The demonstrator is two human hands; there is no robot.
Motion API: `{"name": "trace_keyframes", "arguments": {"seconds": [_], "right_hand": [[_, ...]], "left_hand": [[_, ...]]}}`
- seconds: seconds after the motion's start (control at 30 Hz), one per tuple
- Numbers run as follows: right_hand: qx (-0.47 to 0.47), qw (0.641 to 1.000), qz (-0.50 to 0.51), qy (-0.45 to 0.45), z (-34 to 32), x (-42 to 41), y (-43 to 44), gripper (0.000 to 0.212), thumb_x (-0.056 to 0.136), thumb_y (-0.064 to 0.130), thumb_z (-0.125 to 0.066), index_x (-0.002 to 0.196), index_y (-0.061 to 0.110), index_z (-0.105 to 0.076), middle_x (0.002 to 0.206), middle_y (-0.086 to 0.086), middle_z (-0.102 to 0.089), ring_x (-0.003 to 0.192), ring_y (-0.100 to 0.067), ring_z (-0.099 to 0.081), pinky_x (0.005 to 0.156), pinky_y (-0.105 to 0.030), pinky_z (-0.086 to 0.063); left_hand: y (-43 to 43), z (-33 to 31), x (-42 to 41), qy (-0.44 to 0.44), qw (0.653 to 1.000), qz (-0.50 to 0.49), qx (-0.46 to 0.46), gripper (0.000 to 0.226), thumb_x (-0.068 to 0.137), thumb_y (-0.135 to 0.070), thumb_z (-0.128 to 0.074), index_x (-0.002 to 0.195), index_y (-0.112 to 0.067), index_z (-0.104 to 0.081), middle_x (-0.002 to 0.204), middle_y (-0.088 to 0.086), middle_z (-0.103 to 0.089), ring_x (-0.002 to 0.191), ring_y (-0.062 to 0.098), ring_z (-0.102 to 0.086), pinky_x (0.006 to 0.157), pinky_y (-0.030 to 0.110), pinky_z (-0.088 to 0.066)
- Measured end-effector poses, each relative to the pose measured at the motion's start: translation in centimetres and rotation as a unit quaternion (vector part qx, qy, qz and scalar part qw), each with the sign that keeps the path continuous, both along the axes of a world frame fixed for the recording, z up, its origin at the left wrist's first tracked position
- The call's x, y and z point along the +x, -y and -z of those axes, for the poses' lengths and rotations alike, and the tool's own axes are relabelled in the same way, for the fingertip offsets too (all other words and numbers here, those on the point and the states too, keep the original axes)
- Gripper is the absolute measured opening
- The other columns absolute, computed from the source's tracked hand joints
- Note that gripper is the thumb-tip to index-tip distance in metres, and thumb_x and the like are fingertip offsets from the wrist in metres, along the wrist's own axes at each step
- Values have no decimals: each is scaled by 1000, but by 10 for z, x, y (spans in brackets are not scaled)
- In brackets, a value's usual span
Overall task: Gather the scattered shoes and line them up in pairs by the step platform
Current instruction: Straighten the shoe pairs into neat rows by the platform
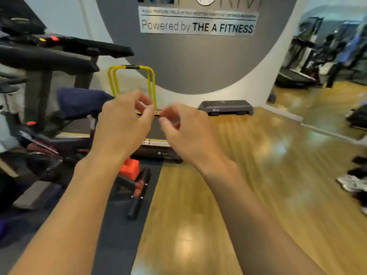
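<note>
My left hand (pixel 123 120) and my right hand (pixel 182 128) are raised side by side in front of me, fingers loosely curled, holding nothing. Beyond them a dark grey step platform (pixel 226 107) lies on the wood floor against the wall. A second dark step platform (pixel 158 152) sits closer, mostly hidden behind my hands. At the right edge a white and grey sneaker (pixel 353 183) lies on the floor, with dark shoes (pixel 359 165) just behind it, cut off by the frame.
A treadmill (pixel 59 54) and a dark exercise bike (pixel 43 161) fill the left side. Yellow hurdles (pixel 131 80) stand behind my hands. A red and black bar (pixel 137 187) lies on a dark mat (pixel 119 235). A mirror (pixel 327 56) covers the right wall. Wood floor (pixel 248 165) spreads right.
</note>
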State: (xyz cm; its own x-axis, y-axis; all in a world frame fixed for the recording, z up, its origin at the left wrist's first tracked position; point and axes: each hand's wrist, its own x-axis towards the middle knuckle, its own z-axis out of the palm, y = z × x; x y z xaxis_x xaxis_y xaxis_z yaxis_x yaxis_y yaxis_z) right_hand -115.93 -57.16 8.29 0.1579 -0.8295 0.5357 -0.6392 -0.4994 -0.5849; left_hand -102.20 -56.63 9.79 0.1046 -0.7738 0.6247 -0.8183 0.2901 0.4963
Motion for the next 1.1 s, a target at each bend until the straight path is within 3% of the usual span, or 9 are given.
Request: {"name": "trace_keyframes", "arguments": {"seconds": [0.17,0.4,0.57,0.73,1.1], "right_hand": [[-18,991,133,4,-2,-206,-2,15,90,31,-56,97,25,-67,91,9,-69,85,-15,-64,74,-40,-53],[-4,951,307,27,10,-430,-14,16,89,31,-55,98,24,-67,93,6,-69,85,-17,-65,75,-38,-54],[5,904,427,25,21,-548,-16,13,88,31,-56,94,25,-66,89,7,-69,80,-16,-64,74,-36,-53],[25,854,519,21,28,-651,6,13,88,30,-56,92,24,-66,87,8,-69,81,-18,-64,73,-39,-53],[42,769,638,14,43,-853,95,12,88,31,-55,92,27,-65,85,11,-67,78,-13,-62,70,-39,-54]], "left_hand": [[40,4,-205,-17,990,143,1,7,88,-26,-60,90,-21,-65,75,-13,-59,69,18,-61,73,38,-51],[70,14,-443,-2,951,310,10,8,89,-29,-60,93,-25,-66,81,-7,-65,70,8,-60,67,26,-46],[97,20,-584,-1,910,414,19,9,89,-28,-61,93,-23,-67,74,-15,-59,67,1,-58,70,28,-49],[140,31,-708,-7,862,505,40,8,89,-28,-59,93,-25,-65,78,-13,-60,72,14,-61,74,39,-53],[248,48,-952,10,785,616,58,5,87,-27,-58,85,-31,-61,73,-17,-59,74,18,-61,74,40,-52]]}}
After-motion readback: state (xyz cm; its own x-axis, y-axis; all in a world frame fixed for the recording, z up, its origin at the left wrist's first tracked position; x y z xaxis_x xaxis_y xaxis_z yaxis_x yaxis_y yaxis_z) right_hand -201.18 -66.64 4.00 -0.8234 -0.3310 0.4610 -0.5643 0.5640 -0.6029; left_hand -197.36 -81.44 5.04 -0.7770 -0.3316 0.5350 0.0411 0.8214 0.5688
